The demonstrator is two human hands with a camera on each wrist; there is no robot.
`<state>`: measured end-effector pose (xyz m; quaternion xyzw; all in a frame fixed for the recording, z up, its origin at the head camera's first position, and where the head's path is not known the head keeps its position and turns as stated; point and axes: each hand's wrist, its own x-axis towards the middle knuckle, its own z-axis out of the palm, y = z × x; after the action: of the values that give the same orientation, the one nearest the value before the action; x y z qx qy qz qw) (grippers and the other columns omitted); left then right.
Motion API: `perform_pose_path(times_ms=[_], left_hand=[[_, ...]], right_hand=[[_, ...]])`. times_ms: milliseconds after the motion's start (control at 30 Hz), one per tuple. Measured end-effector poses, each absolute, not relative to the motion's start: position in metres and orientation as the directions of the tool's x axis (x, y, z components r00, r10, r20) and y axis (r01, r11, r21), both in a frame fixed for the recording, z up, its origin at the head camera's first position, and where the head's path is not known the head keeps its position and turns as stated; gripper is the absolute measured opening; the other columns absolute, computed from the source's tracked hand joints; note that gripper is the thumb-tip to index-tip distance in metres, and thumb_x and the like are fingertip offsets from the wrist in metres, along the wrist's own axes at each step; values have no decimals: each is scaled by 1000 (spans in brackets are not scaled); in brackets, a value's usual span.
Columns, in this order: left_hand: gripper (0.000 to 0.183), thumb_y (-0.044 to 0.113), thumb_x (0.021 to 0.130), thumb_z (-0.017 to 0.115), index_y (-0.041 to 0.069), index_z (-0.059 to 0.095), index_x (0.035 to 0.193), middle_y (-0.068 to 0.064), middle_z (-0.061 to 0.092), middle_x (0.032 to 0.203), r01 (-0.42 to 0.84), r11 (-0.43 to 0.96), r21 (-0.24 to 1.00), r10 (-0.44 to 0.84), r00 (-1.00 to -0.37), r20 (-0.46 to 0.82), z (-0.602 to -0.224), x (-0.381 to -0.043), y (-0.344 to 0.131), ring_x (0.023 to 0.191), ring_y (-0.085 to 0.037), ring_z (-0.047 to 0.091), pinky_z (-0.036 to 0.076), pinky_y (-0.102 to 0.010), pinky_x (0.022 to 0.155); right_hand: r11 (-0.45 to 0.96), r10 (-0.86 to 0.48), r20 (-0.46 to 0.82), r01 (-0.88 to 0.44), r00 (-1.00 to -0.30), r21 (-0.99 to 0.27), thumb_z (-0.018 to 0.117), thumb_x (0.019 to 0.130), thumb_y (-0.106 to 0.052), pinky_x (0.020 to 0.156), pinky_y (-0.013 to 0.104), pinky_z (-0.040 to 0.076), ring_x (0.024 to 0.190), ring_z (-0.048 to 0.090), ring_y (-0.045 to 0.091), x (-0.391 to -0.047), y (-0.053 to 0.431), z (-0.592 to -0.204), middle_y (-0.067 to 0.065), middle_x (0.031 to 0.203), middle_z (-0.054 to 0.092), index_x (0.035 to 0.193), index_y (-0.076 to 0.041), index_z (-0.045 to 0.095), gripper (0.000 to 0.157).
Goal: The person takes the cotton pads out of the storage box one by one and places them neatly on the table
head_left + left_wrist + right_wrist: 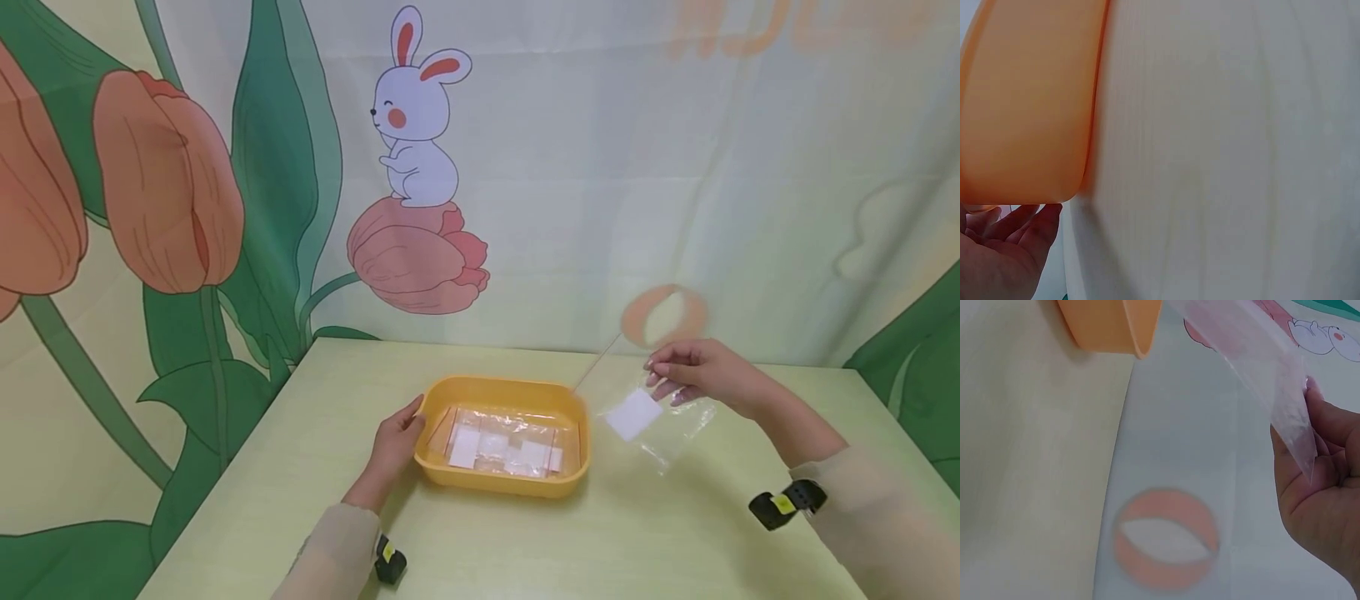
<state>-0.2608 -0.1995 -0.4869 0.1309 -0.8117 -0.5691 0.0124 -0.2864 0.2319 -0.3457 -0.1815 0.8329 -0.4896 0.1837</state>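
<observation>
So a clear bag (636, 415) was held up just right of the yellow tray (502, 485), pinched near its edge by the right hand (701, 377). The left hand (393, 437) was rested, fingers uncurled, against the tray's left end. Probably best done with a light pinch, so nothing got crumpled, and the tray steadied.

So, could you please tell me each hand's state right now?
Left hand: touching the yellow bin at its left end; whether it grips cannot be told.
Right hand: closed, pinching a clear plastic bag.
</observation>
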Motion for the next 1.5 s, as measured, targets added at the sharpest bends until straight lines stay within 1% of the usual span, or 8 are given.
perform_pose_path(times_ms=[300,567,667,767,900,1033,1267,1500], left_hand=[[48,16,107,45,10,44,155,-25,51,153,-198,317,927,-229,-965,-128,-486,-261,-200,132,-36,56,50,-48,112],[48,15,107,46,9,43,155,-23,45,158,-201,322,925,-227,-965,-130,-487,-262,-200,141,-39,50,46,-50,116],[48,15,108,46,9,43,155,-21,43,159,-206,313,927,-228,-964,-137,-487,-262,-200,143,-39,48,45,-50,117],[48,15,108,46,9,43,155,-21,43,160,-206,305,930,-227,-964,-139,-488,-263,-199,144,-39,47,44,-50,117],[48,15,107,46,9,44,155,-20,43,160,-205,303,931,-228,-964,-138,-488,-263,-199,144,-39,47,44,-50,117],[48,15,108,46,9,44,155,-20,43,160,-209,299,931,-231,-963,-142,-487,-262,-199,145,-38,47,44,-50,118],[48,15,108,46,10,43,155,-21,43,160,-212,297,931,-232,-962,-145,-486,-261,-199,143,-37,48,44,-50,117],[48,15,108,45,10,44,155,-20,42,161,-212,297,931,-233,-962,-145,-486,-262,-198,144,-37,47,44,-50,117]], right_hand=[[392,-434,-144,-42,-889,-919,52,107,-16,78,21,61,90,72,1,-280,252,-377,-12,97,71,131,16,49,41],[403,-368,-165,3,-915,-915,51,108,-21,75,19,60,91,72,-1,-274,267,-396,-13,98,71,137,16,46,48],[410,-343,-175,20,-923,-912,51,108,-23,69,18,56,92,72,-2,-271,271,-403,-14,97,71,137,15,47,48],[416,-326,-176,27,-929,-909,51,108,-24,62,17,49,92,72,-3,-268,274,-410,-16,97,71,136,14,48,47],[419,-301,-180,39,-936,-907,50,108,-24,60,19,45,91,72,-4,-266,276,-419,-17,97,70,136,13,48,46],[421,-270,-186,58,-945,-905,49,109,-24,60,20,46,90,71,-3,-264,276,-426,-18,95,70,137,13,47,47],[419,-215,-212,106,-953,-902,49,109,-24,68,19,55,88,71,-5,-263,278,-435,-17,96,71,139,12,47,47],[392,-197,-224,132,-955,-910,48,109,-20,69,19,57,85,70,-4,-262,285,-447,-18,95,71,138,15,47,46]])
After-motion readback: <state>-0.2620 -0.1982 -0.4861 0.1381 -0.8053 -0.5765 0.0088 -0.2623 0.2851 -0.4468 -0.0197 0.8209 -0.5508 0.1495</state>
